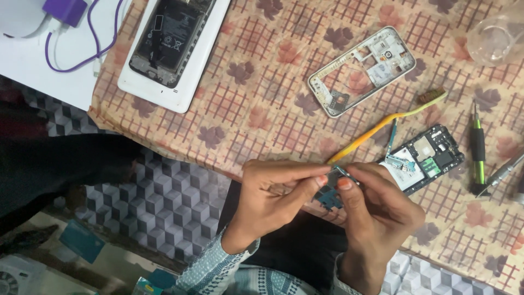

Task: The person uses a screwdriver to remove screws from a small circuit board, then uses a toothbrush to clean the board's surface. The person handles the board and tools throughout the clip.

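A small blue circuit part (331, 195) is pinched between left hand (273, 199) & right hand (376, 213), fingertips closed on it at the table edge, prob. held close for fine work. Phone board (428, 158), frame (361, 71) & screwdrivers (478, 150) are laid within reach.

left hand (273, 194): palm-side down, fingers curled, thumb and index extended right, pinching at the tips
right hand (376, 210): back of hand up, knuckles bent, thumb and index pressed together, pointing left
contact: fingertips (322, 180) of both hands meet, nearly touching, both closed in a pinch
wrists: both bent inward, angled up from the bottom edge
forearms: left in a patterned sleeve (210, 267), right sleeve barely visible at the frame's bottom edge
spacing: forearms apart, converging at the fingertips
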